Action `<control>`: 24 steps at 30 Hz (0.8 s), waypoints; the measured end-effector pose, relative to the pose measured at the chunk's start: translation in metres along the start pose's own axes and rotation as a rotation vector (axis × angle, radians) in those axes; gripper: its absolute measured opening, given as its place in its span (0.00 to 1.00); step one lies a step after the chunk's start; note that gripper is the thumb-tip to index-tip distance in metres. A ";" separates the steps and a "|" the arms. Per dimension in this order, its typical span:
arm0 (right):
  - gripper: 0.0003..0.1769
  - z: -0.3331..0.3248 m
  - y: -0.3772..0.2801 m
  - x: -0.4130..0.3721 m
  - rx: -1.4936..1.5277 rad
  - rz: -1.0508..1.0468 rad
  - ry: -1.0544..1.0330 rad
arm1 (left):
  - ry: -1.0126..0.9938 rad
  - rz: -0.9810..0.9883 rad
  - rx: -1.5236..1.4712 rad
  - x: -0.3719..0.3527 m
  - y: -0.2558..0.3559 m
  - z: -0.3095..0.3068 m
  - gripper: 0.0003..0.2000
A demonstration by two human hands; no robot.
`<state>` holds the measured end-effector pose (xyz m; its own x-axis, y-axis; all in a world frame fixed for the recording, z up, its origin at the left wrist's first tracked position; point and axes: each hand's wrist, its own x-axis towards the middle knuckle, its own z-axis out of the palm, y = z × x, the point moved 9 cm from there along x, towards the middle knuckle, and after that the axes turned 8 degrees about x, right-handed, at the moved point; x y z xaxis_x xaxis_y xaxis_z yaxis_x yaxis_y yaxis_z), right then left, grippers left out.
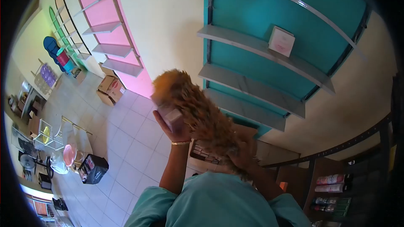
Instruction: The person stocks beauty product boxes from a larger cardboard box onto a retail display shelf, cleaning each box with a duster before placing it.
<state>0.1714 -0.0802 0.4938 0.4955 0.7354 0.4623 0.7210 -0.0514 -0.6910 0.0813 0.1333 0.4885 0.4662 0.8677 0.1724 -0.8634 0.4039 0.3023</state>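
Observation:
A fluffy brown feather duster stretches diagonally across the middle of the view, its orange-tinted end at the upper left. My right hand grips its lower end. In my left hand rests a small pinkish box, with the duster's feathers against or just over it. The fingers of my left hand are partly hidden by the box and feathers. Behind the duster, an open carton holds several small items.
Grey shelves on a teal panel stand ahead; one bears a white box. More shelves hang on a pink panel. Left are a cardboard box and a black bag. At right, a dark rack holds bottles.

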 end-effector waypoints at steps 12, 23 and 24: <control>0.17 0.008 0.114 -0.035 0.527 0.450 0.180 | -0.272 -0.249 0.067 -0.014 -0.013 0.039 0.30; 0.18 -0.017 0.037 -0.005 0.381 0.398 0.077 | -0.054 0.272 0.798 -0.015 0.036 0.008 0.22; 0.18 -0.018 0.033 -0.003 0.367 0.343 0.072 | -0.115 0.385 0.985 -0.017 0.042 0.018 0.23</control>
<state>0.2027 -0.0965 0.4793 0.7151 0.6689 0.2028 0.2998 -0.0314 -0.9535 0.0407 0.1305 0.5153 0.2546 0.8335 0.4903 -0.4440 -0.3497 0.8250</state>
